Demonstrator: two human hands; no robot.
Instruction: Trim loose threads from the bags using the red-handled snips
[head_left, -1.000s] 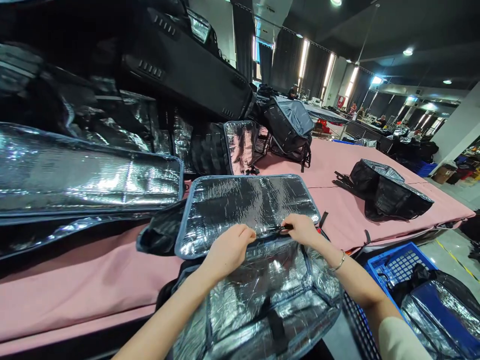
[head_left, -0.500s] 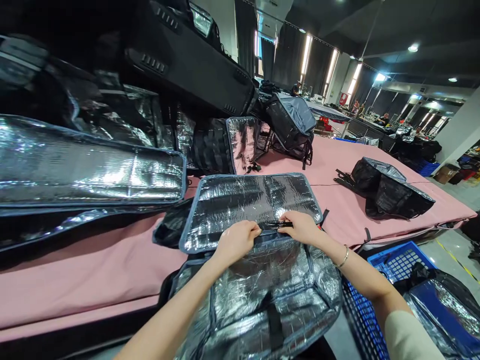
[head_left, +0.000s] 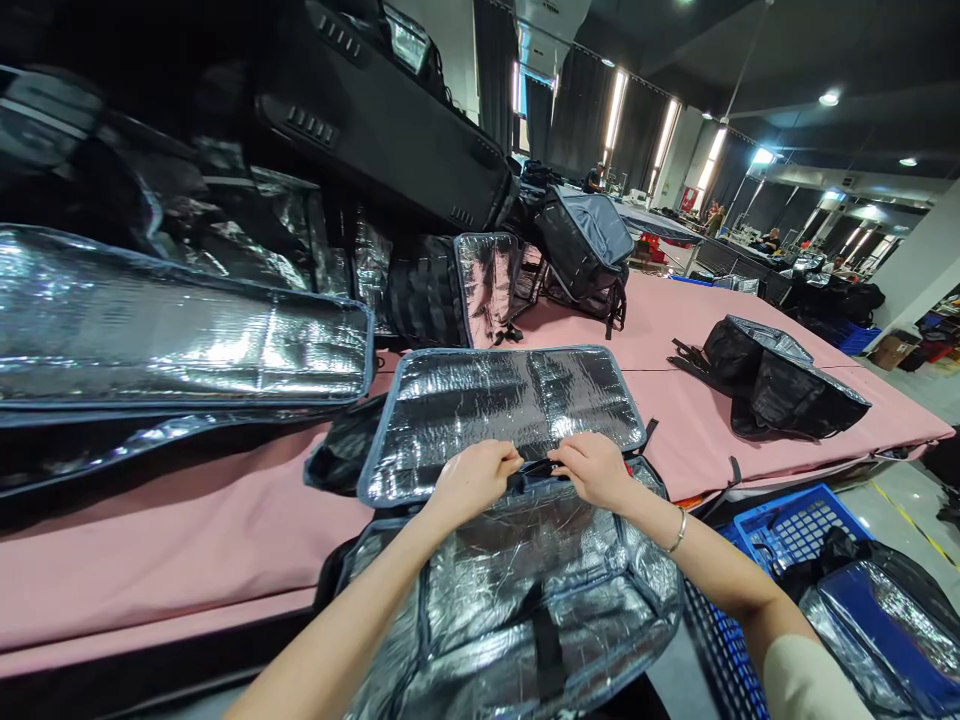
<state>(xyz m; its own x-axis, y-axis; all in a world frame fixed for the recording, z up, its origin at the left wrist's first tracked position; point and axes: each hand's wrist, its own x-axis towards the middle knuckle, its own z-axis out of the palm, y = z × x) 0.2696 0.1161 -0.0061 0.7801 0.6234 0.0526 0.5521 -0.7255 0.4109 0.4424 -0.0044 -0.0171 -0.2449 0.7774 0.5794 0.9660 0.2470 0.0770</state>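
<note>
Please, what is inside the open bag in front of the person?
Inside the open bag, silver lining and a black strap show. The left forearm covers part of it; what lies beneath cannot be seen.

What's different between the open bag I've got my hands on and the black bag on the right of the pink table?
The open bag shows mostly silver lining, while the black bag shows mostly its dark outside.
The open bag's lid lies folded back; on the black bag, no such lid is plain.
Your left hand and right hand pinch the open bag at the lid's near edge; neither touches the black bag.
Both have shiny silver lining.
</note>
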